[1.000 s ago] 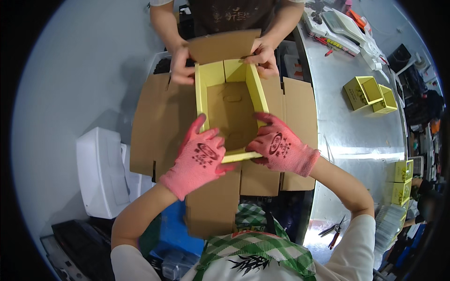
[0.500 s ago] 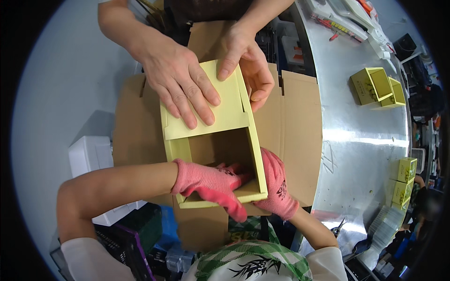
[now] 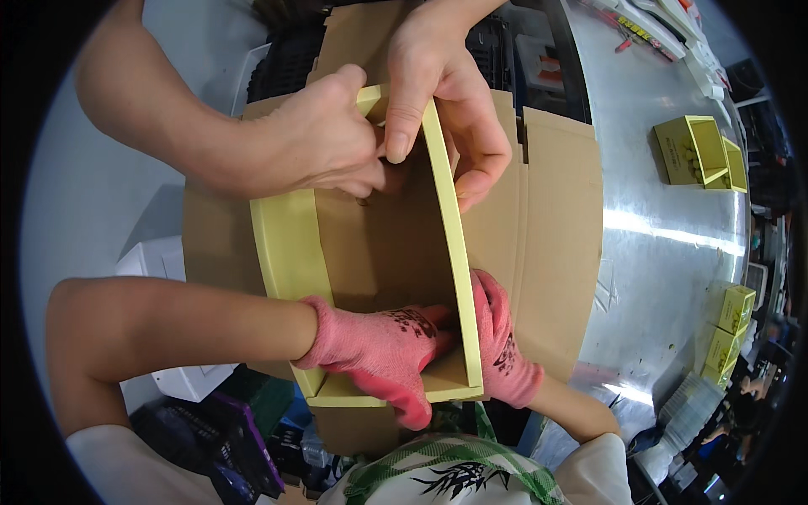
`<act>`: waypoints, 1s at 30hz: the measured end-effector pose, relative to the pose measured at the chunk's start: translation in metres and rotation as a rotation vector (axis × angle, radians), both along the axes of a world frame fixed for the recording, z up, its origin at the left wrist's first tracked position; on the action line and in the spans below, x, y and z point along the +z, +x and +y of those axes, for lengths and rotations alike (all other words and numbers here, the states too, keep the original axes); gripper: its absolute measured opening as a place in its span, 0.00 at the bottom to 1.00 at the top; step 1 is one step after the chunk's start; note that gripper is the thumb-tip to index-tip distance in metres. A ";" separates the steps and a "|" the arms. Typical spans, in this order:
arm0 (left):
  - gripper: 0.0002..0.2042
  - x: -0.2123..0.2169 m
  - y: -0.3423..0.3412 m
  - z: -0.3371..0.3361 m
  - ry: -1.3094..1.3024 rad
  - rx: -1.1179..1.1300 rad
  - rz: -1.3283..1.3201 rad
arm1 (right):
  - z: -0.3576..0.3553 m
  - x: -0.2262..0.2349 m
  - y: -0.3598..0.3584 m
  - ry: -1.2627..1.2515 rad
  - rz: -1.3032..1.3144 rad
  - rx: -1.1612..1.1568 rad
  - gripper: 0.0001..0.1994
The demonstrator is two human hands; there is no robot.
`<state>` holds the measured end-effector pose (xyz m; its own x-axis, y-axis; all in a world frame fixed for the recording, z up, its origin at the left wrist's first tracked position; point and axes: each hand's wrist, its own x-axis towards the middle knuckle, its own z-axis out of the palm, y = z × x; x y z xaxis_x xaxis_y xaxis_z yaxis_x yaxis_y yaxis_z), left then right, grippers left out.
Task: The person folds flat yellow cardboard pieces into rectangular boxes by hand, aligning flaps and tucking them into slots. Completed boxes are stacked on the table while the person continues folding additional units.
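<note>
A yellow open-topped box (image 3: 286, 240) with a brown inside stands in front of me. My left hand (image 3: 391, 341), in a pink glove, reaches into its near end. Its fingers stretch toward the inner face of the right wall, tips partly hidden, and its thumb hangs apart over the near rim. Outside that same wall, my right hand (image 3: 503, 349), gloved alike, presses up against the box with its fingers partly hidden. At the far end another person's bare hand (image 3: 324, 139) dips inside with bent fingers. Their other bare hand (image 3: 450, 97) holds the far right corner.
Brown cardboard (image 3: 551, 244) lies under the box. To the right runs a metal table (image 3: 635, 303) with two open yellow boxes (image 3: 690, 151), smaller yellow boxes (image 3: 728, 328) and clear plastic containers (image 3: 690, 408). A white object (image 3: 172, 261) stands at left, near a dark purple-edged case (image 3: 227, 446).
The yellow panel over the box's far half no longer shows there, and the inside is exposed. The other person's hand has gone from flat on that panel into the box. My hands stay nearly in place.
</note>
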<state>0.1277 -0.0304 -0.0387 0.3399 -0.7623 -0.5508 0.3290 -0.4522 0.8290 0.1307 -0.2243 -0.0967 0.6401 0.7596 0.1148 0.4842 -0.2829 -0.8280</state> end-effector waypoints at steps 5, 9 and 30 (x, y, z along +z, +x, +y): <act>0.34 0.010 -0.010 0.002 0.177 0.056 -0.075 | -0.044 -0.008 0.053 0.608 0.589 -0.073 0.39; 0.30 0.011 -0.007 0.004 0.205 -0.113 -0.101 | 0.022 -0.004 0.036 0.642 0.824 -0.309 0.24; 0.37 0.012 -0.136 0.067 0.378 1.106 -1.302 | 0.066 0.124 0.000 -0.666 -0.333 0.649 0.41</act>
<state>-0.0080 0.0362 -0.0270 0.8913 0.2078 0.4029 -0.1474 -0.7076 0.6911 0.1309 -0.1579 0.0276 0.0889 0.9268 -0.3648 0.8898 -0.2385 -0.3891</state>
